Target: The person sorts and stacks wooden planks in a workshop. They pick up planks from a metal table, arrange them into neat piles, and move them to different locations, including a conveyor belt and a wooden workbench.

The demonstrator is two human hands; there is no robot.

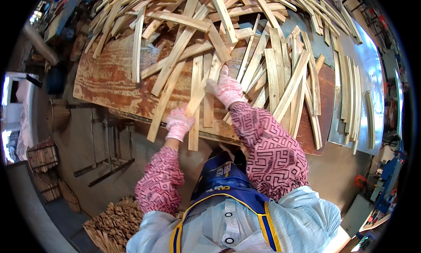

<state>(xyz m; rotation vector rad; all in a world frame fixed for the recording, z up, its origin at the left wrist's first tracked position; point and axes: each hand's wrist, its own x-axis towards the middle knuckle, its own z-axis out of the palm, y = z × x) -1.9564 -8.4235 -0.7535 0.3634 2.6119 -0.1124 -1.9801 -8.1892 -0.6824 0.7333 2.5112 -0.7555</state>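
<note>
One pale wooden strip (200, 97) in play, slanted over the front part of the desk (109, 80), with the left hand (180, 123) clamped round its lower end. As for the right hand (228, 90), up beside the strip with the index finger stretched out: can't tell if actually gripping. Tip: keep that low end snug, lift clear of the loose strips (180, 51) before turning, and don't drag, or risk snagging neighbours.

Matt wooden slats (272, 75) lie across the upper frame; beneath them, a scuffed, patchy wood tabletop (109, 84). Glossy sheet metal (376, 99) at right. Centre, matt cloth gloves (229, 92); below, wrinkled cloth oversleeves (276, 159).
</note>
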